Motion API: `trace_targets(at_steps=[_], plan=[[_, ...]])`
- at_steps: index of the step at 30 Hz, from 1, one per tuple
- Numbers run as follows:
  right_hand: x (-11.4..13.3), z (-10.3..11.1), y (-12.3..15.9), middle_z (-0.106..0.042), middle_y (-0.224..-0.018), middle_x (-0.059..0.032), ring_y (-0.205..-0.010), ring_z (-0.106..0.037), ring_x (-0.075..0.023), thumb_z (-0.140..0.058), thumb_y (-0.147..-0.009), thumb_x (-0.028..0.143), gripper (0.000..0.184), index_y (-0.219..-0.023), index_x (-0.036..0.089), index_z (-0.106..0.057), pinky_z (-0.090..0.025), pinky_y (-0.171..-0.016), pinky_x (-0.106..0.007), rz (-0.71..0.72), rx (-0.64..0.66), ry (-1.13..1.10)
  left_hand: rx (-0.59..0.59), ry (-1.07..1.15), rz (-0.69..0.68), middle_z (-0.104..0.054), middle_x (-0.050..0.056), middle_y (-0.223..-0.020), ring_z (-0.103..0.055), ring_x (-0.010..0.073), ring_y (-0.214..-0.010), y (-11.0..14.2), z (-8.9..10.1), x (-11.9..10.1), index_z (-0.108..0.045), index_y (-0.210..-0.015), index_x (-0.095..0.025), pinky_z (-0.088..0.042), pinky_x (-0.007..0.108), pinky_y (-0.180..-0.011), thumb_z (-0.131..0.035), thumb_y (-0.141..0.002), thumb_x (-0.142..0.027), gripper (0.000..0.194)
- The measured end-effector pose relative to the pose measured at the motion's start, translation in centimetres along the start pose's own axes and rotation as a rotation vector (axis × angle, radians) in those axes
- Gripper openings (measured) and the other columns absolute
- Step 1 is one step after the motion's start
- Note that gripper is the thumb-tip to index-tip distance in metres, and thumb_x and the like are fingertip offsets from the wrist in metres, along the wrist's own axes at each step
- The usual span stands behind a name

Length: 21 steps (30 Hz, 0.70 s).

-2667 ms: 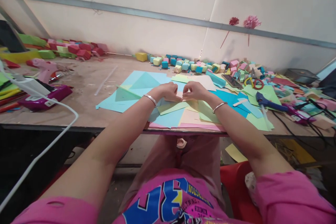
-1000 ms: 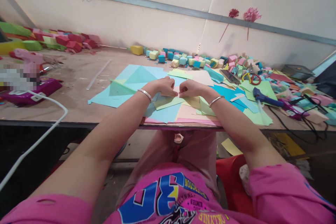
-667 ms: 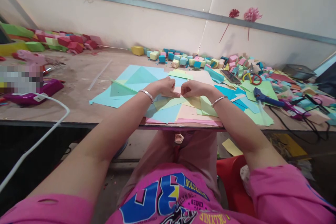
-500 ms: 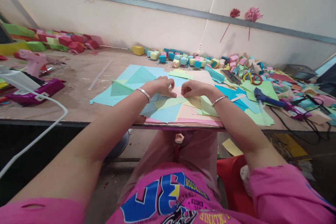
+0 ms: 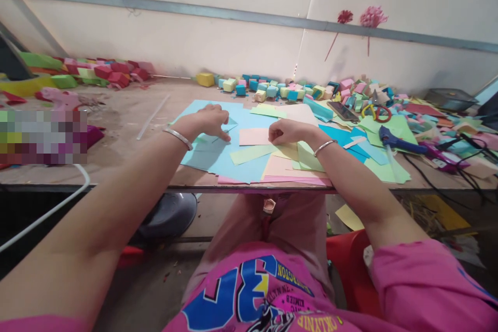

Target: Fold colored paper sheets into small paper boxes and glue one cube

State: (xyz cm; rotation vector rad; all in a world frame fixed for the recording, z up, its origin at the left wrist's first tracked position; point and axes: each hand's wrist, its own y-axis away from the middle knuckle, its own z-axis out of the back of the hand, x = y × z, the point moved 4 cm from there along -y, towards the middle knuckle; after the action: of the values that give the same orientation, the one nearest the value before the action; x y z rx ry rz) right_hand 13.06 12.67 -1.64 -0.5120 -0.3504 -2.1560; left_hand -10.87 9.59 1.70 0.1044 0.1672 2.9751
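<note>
My left hand (image 5: 215,123) is spread, thumb apart from fingers, over the light blue paper (image 5: 235,112). My right hand (image 5: 287,131) curls at the right end of the pink card (image 5: 252,137), which lies on that paper behind a green strip (image 5: 252,154); whether I pinch or press it, I can't make out.

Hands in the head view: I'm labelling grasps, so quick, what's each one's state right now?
Left hand: open, over light blue paper.
Right hand: closed, at the right end of the pale pink paper; pinching or pressing, cannot tell.
</note>
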Motion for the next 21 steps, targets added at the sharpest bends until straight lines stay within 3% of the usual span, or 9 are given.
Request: trace_targets(at_steps=[3, 5, 10, 13, 15, 17, 19, 21], plan=[[0.2, 0.0, 0.1, -0.069, -0.082, -0.0024, -0.069, -0.058, -0.0127, -0.067, -0.071, 0.017, 0.013, -0.084, 0.017, -0.068, -0.041, -0.059, -0.022, 0.014, -0.007, 0.008, -0.042, 0.150, -0.031, -0.065, 0.012, -0.118, -0.058, 0.0292, -0.108, -0.5, 1.1, -1.3, -0.068, -0.111, -0.020, -0.041, 0.032, -0.090, -0.065, -0.072, -0.050, 0.050], [0.4, 0.0, 0.1, -0.070, -0.081, -0.0025, -0.069, -0.059, -0.0128, -0.066, -0.071, 0.016, 0.014, -0.085, 0.017, -0.068, -0.041, -0.060, -0.022, 0.025, -0.010, 0.008, -0.036, 0.187, -0.063, -0.068, 0.009, -0.115, -0.061, 0.0258, -0.103, -1.0, 1.2, -3.2, -0.068, -0.112, -0.022, -0.042, 0.028, -0.086, -0.060, -0.075, -0.055, 0.051], [0.6, -0.1, 0.2, -0.072, -0.084, -0.0029, -0.074, -0.062, -0.0138, -0.062, -0.073, 0.015, 0.015, -0.085, 0.016, -0.071, -0.044, -0.066, -0.022, 0.040, -0.014, 0.009, 0.044, 0.199, -0.197, -0.062, 0.011, -0.129, -0.060, 0.0294, -0.107, -1.7, -0.4, -6.7, -0.063, -0.124, -0.025, -0.045, 0.031, -0.086, -0.074, -0.055, -0.057, 0.076], [0.2, 1.1, 0.2, -0.072, -0.085, -0.0042, -0.078, -0.061, -0.0153, -0.058, -0.078, 0.017, 0.016, -0.085, 0.016, -0.072, -0.043, -0.071, -0.025, 0.022, -0.258, 0.056, 0.028, 0.248, -0.162, -0.065, 0.010, -0.121, -0.059, 0.0309, -0.107, -1.8, -0.9, -6.4, -0.066, -0.119, -0.025, -0.045, 0.033, -0.087, -0.079, -0.049, -0.052, 0.076], [-0.5, 2.3, 0.3, -0.071, -0.092, -0.0081, -0.083, -0.060, -0.0171, -0.056, -0.082, 0.022, 0.020, -0.093, 0.014, -0.071, -0.044, -0.075, -0.027, -0.034, -0.524, 0.071, -0.042, 0.375, -0.152, -0.070, 0.007, -0.106, -0.061, 0.0294, -0.099, -1.9, -0.7, -5.9, -0.072, -0.103, -0.024, -0.046, 0.031, -0.081, -0.081, -0.045, -0.044, 0.063], [-1.4, 3.1, 0.6, -0.068, -0.103, -0.0125, -0.088, -0.060, -0.0185, -0.056, -0.084, 0.029, 0.029, -0.105, 0.012, -0.066, -0.046, -0.078, -0.029, -0.090, -0.696, 0.014, -0.145, 0.524, -0.145, -0.070, 0.003, -0.085, -0.062, 0.0264, -0.087, -1.9, -0.4, -5.4, -0.073, -0.084, -0.022, -0.046, 0.029, -0.073, -0.081, -0.043, -0.035, 0.044], [-2.3, 3.2, 0.7, -0.066, -0.107, -0.0138, -0.091, -0.060, -0.0190, -0.057, -0.085, 0.038, 0.039, -0.114, 0.012, -0.062, -0.047, -0.079, -0.030, -0.117, -0.740, -0.104, -0.252, 0.633, -0.122, -0.064, -0.001, -0.068, -0.060, 0.0231, -0.078, -1.8, -0.1, -4.9, -0.070, -0.071, -0.020, -0.043, 0.028, -0.066, -0.079, -0.045, -0.032, 0.029], [-2.8, 2.9, 0.7, -0.067, -0.105, -0.0115, -0.091, -0.061, -0.0187, -0.057, -0.084, 0.044, 0.045, -0.117, 0.013, -0.058, -0.049, -0.078, -0.030, -0.108, -0.698, -0.244, -0.348, 0.697, -0.104, -0.057, -0.003, -0.059, -0.058, 0.0203, -0.075, -1.7, 0.0, -4.6, -0.066, -0.064, -0.019, -0.040, 0.026, -0.063, -0.075, -0.051, -0.032, 0.020]])
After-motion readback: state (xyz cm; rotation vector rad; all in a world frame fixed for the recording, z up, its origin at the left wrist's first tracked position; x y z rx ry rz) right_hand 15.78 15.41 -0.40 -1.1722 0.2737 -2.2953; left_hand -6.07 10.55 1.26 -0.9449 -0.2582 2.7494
